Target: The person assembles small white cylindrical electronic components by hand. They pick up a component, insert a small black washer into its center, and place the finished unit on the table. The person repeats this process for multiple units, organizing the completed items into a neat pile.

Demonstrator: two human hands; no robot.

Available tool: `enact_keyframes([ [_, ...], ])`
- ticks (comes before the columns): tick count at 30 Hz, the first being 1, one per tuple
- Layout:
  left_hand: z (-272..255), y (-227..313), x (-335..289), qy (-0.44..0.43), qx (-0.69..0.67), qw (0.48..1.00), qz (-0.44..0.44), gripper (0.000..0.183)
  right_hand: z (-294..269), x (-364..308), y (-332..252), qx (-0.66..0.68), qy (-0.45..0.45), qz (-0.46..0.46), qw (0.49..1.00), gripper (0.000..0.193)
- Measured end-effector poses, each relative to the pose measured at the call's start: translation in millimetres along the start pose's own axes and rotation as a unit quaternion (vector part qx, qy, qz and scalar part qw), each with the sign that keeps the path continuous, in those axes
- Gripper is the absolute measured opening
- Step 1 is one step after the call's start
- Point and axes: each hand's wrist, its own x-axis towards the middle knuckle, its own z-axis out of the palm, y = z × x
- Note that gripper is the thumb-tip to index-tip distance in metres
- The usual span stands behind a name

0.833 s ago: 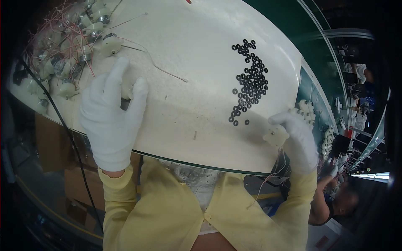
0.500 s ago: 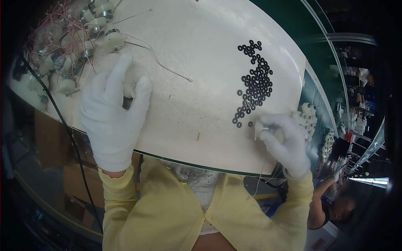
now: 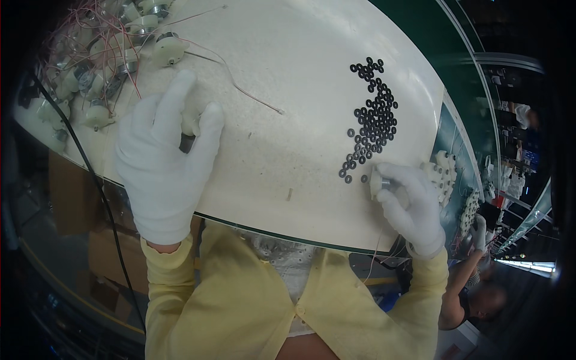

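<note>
My left hand (image 3: 162,150), in a white glove, curls round a small motor (image 3: 191,124) with a cream plastic body, on or just over the white table. Part of that motor is hidden by the thumb and fingers. At the right, my gloved right hand (image 3: 408,201) pinches another small motor (image 3: 375,182), its cream end facing left and its metal can toward the fingers. A thin wire (image 3: 377,249) hangs below this hand over the table edge. Just beyond it lies a loose cluster of black rings (image 3: 375,120), with a single black ring (image 3: 364,178) closest to the held motor.
Motors with tangled red and white wires (image 3: 96,66) are heaped at the far left. One motor (image 3: 169,51) lies apart, its wire trailing across the white table (image 3: 282,156). A black cable (image 3: 99,174) crosses the left edge. Cream parts (image 3: 443,177) sit right; a co-worker (image 3: 465,294) is beyond.
The table and rings have shifted slightly right in view. The motor in my right hand has turned a little and shows more of its cream end. My left hand keeps its grasp.
</note>
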Motion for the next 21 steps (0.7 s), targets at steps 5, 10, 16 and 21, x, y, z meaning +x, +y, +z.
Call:
enact_keyframes([
  [5,4,-5,1,0.037,-0.011,0.998,0.039,0.044,-4,9,-4,-0.093,-0.004,-0.041,0.995,0.043],
  [10,4,-5,2,0.045,-0.017,0.998,0.051,0.044,5,0,-5,-0.118,0.017,0.009,0.993,0.037],
  [16,-1,-2,0,0.0,-0.009,1.0,0.009,0.045,25,-15,-2,-0.052,0.074,0.123,0.988,0.031],
  [21,-2,-1,1,-0.003,-0.006,1.0,0.002,0.044,20,-12,-14,-0.042,0.056,0.159,0.985,0.026],
])
